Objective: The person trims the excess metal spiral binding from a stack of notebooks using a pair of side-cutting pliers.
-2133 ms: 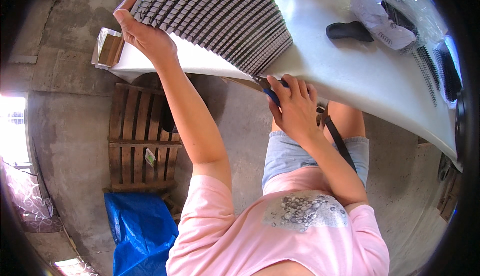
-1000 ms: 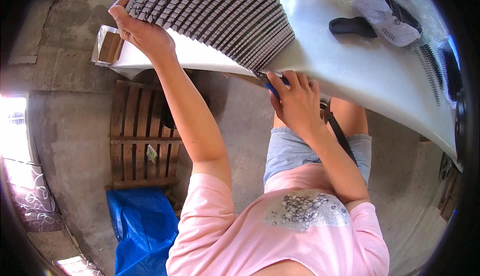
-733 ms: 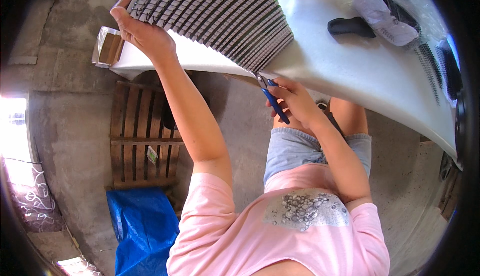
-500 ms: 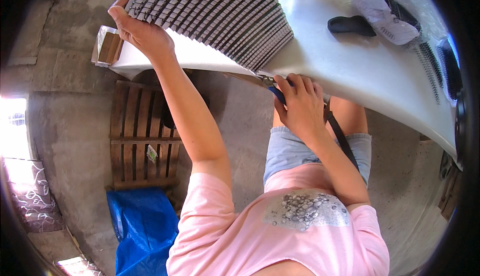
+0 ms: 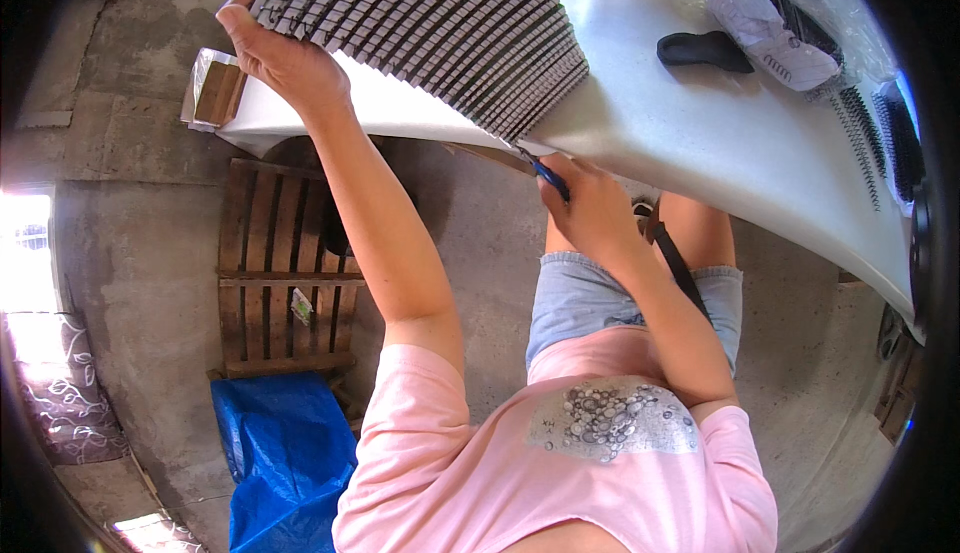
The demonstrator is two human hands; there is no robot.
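Note:
A wide panel (image 5: 430,38), made of rows of small pale grey pieces with dark lines between them, lies tilted at the white table's near edge. My left hand (image 5: 290,68) grips its left edge, thumb toward me and fingers partly hidden behind it. At the panel's lowest corner, my right hand (image 5: 595,203) is closed round blue-handled pliers (image 5: 553,181). Their metal jaws reach the corner; whether they bite on anything is too small to tell.
On the right of the white table (image 5: 640,123) lie a black oval piece (image 5: 705,51), a white package (image 5: 790,48) in clear plastic, and black bristly strips (image 5: 860,133). Below left are a wooden pallet (image 5: 290,278) and a blue tarp (image 5: 285,453). My knees are under the table edge.
My right hand's fingers, earlier spread over the pliers, have closed round the handles. The handles now sit closer together. My left hand and the panel have hardly moved.

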